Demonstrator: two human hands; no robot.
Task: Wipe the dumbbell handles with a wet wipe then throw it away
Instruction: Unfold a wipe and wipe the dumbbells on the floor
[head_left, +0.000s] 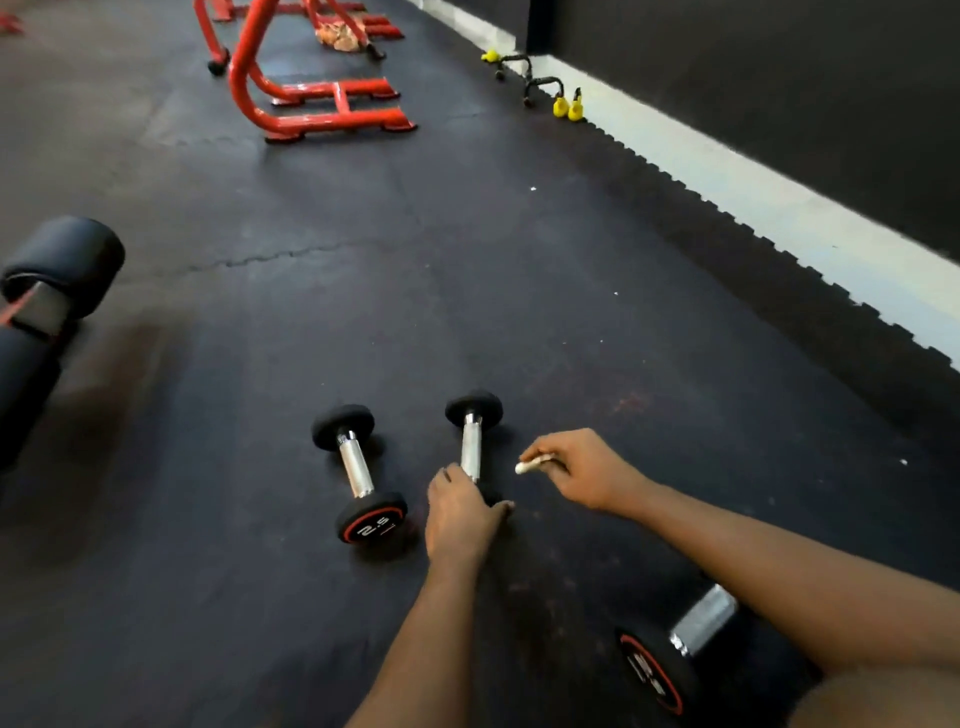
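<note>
**Wipe pinched beside the middle dumbbell's handle**

The right hand (582, 470) pinches a rolled-up white wet wipe (532, 463) between thumb and fingertips. It holds the wipe just right of the middle dumbbell (471, 449), clear of its chrome handle. The left hand (460, 514) is cupped over that dumbbell's near head, fingers curled round it (the head itself is hidden beneath the palm). Just to the left a second dumbbell (356, 467), marked 2.5, lies untouched on the dark rubber floor (519, 270). A larger dumbbell (675, 649) lies under the right forearm. A red steel frame (311, 98) and yellow kettlebells (568, 106) stand well apart, farther off.
</note>
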